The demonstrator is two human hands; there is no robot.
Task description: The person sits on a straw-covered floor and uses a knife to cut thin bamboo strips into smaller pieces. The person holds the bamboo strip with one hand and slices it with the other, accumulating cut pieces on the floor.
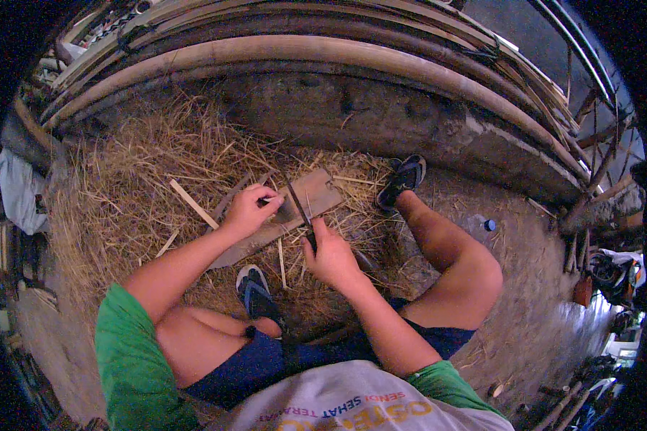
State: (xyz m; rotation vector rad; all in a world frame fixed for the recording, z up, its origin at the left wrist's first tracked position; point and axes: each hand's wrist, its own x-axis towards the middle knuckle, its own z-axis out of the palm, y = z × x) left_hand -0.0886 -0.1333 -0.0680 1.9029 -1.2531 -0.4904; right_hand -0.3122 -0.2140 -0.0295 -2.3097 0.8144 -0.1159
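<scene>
My right hand (332,257) is closed around the dark handle of a knife (300,201). Its long narrow blade points away from me and crosses over a wooden board (322,192), which lies slanted on the ground between my feet. Just left of the blade, my left hand (250,212) is closed in a pinch above the board. A small pale bit shows at its fingertips, too little to name. Beside the board lie pale split strips, one longer strip (193,202) to the left and a thin one (282,263) on the near side.
A big heap of straw-like shavings (129,179) spreads left and beyond the board. Long bamboo poles (295,50) run along a low wall (302,108) at the back. My sandalled feet flank the board. A clear bottle with a blue cap (489,225) lies right of my leg.
</scene>
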